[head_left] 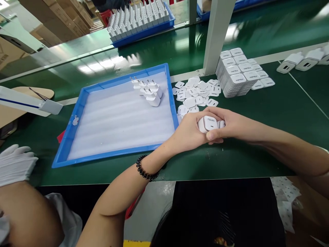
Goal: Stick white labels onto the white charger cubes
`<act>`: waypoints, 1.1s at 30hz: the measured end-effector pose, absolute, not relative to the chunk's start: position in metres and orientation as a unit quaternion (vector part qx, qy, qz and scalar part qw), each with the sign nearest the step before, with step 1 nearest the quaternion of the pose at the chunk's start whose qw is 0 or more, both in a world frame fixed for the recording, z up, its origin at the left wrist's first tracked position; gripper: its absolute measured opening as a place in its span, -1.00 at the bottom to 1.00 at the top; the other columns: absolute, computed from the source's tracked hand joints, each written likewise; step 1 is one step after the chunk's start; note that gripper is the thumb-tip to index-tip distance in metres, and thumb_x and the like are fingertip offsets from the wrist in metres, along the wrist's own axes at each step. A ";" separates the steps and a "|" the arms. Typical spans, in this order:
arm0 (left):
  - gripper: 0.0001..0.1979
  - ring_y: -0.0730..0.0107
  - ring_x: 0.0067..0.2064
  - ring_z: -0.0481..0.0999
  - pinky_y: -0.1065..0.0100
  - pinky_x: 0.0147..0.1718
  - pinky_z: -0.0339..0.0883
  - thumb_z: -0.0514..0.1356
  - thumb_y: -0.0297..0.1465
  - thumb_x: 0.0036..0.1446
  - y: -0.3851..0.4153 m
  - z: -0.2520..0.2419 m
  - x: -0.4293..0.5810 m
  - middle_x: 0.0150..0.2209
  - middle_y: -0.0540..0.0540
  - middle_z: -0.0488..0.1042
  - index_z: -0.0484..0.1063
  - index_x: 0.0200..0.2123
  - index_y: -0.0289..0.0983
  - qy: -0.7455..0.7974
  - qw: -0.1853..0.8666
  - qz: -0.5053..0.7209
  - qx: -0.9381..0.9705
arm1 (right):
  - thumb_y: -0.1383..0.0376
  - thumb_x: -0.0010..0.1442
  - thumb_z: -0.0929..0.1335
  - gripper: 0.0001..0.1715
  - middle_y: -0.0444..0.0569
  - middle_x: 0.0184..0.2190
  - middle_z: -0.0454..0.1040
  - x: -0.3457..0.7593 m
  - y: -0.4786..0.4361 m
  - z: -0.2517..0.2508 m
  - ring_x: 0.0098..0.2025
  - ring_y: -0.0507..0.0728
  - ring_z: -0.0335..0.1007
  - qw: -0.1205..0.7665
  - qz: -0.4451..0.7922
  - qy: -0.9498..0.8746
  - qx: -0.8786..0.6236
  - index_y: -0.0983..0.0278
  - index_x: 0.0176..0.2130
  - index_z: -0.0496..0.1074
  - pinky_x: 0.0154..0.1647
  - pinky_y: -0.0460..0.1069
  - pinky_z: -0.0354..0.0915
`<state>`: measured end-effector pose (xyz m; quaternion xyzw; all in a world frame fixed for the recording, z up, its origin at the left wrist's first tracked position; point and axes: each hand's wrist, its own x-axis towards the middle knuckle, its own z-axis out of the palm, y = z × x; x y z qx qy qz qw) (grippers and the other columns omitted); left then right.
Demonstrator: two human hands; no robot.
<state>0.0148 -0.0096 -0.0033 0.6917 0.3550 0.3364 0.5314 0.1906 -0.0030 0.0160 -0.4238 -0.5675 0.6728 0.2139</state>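
Observation:
Both my hands meet over the green table, just right of the blue tray (pixel 67 137). My left hand (pixel 189 132) and my right hand (pixel 226 125) together grip a small white charger plug (pixel 208 123), its printed face turned up toward me. A black bead bracelet (pixel 145 169) circles my left wrist. Just behind my hands lies a loose pile of white label stickers (pixel 196 94). Three finished white plugs (pixel 149 91) stand on the foam sheet in the tray's far right corner.
Neat stacks of white labels (pixel 238 73) sit behind the pile, beside a white post (pixel 217 34). More plugs (pixel 300 61) lie at the far right. A second blue tray full of plugs (pixel 140 19) stands beyond. A co-worker's white-gloved hand (pixel 15 164) is at the left edge.

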 end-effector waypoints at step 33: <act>-0.69 0.41 -0.29 0.55 0.42 -0.30 0.40 0.53 -0.43 -0.20 -0.007 0.003 0.011 -0.36 -0.01 0.57 0.55 -0.35 -0.36 0.354 0.581 0.255 0.688 | -0.17 0.25 0.34 -0.49 -0.13 -0.41 0.36 0.186 -0.006 0.013 -0.43 0.04 0.24 0.203 0.651 -0.562 -0.467 0.20 -0.34 0.36 -0.49 -0.06 0.18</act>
